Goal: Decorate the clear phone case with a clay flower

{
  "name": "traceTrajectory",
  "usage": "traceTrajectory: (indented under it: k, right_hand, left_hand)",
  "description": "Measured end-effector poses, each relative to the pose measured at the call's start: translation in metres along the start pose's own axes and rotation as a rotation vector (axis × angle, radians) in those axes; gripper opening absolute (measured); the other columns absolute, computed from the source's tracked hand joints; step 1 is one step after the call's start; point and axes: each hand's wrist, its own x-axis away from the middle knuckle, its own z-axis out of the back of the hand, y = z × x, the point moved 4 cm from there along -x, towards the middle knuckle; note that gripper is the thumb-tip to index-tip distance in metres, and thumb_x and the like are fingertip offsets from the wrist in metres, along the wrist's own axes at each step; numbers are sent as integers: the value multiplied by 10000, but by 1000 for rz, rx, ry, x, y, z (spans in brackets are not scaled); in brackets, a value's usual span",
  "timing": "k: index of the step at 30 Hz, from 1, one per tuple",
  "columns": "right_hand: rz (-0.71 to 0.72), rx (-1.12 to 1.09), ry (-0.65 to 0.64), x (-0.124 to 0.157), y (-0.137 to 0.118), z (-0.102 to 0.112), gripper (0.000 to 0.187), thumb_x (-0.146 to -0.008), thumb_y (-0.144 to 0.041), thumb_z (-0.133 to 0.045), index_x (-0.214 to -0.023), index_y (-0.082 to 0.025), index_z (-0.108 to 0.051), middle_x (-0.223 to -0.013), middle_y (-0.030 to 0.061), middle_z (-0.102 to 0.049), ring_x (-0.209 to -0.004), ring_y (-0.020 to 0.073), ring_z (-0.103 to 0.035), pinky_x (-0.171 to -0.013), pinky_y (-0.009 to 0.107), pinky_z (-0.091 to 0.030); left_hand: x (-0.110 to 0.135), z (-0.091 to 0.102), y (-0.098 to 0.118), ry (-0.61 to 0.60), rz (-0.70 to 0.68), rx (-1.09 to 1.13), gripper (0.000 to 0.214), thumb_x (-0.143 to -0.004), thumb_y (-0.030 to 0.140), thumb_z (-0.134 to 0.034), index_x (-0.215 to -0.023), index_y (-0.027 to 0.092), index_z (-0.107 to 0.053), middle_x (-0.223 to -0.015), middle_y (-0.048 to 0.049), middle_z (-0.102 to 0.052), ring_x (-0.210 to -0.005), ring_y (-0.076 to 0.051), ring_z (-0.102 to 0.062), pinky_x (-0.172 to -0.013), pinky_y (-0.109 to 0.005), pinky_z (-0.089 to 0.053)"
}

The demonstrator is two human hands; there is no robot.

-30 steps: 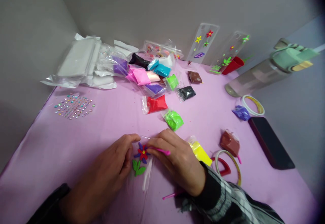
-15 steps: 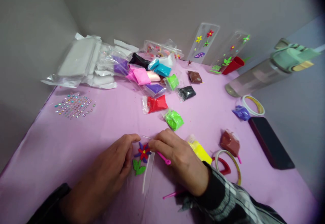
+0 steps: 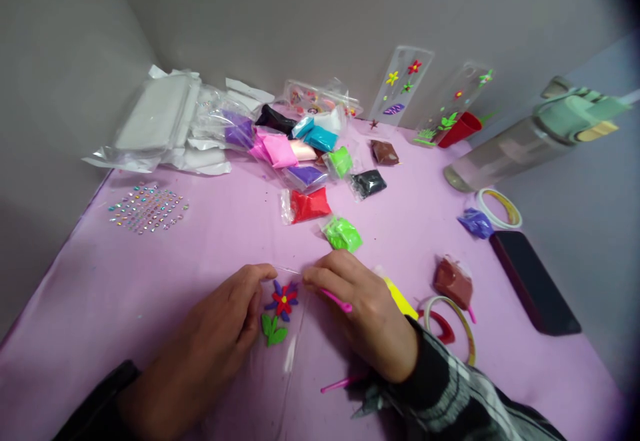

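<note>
Left hand (image 3: 223, 321) is curled at clear case's (image 3: 290, 355) left side; grip can't be told. Pink tool (image 3: 341, 303) is pinched in palm-down right hand (image 3: 364, 309). Red-purple flower (image 3: 284, 299) is seen between hands, near side.

flower (image 3: 284, 299) between left hand (image 3: 220, 324) and right hand (image 3: 363, 304); packets (image 3: 310, 205) behind; bottle (image 3: 505, 151) far right.

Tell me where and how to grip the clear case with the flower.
Pinch the clear case by its long right edge, probably best from the right: that rim runs bare toward the person, while the flower and green leaves sit on its face.
</note>
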Motion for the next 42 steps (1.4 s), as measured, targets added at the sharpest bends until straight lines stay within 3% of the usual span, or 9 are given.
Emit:
traceTrajectory:
  k: [11,16,22,28,42]
  right_hand:
    - [-197,-422,150,-1,6,2,81,-940,-119,-574,-955,-159,-642,-923,29,-673,-873,122,-621,-802,244,-485]
    - [-207,-414,132,-2,6,0,113,-962,-138,-536,-946,-161,-645,-895,32,-667,-853,132,-626,-786,255,-493]
    - [-307,-319,329,2,10,10,66,-953,-205,-577,-913,-188,-628,-850,7,-660,-760,126,-606,-730,254,-484]
    - [-245,-460,63,-3,3,-4,102,-966,-213,-562,-901,-179,-633,-844,11,-656,-790,128,-615,-743,249,-483]
    - [-146,-218,-12,-4,-4,-16,125,-983,-214,-523,-939,-154,-623,-873,50,-637,-808,159,-589,-744,281,-495]
  left_hand:
    - [1,1,1,-24,9,-15,289,-1000,343,-324,-1255,278,-443,-1137,-49,-656,-999,-232,-642,-854,-361,-530]
    - [0,0,0,-15,2,-24,285,-1001,352,-316,-1246,277,-441,-1135,-59,-652,-989,-239,-645,-860,-379,-534]
    - [1,1,0,-6,-11,-35,287,-1002,357,-320,-1252,280,-440,-1096,-56,-658,-951,-235,-657,-861,-389,-544]
    - [1,1,2,-1,-13,1,291,-999,343,-318,-1232,263,-472,-1124,-70,-669,-1015,-248,-650,-891,-403,-539]
    - [1,-1,0,28,-34,-2,329,-994,325,-351,-1291,268,-480,-1156,-54,-678,-1008,-232,-660,-861,-363,-552]
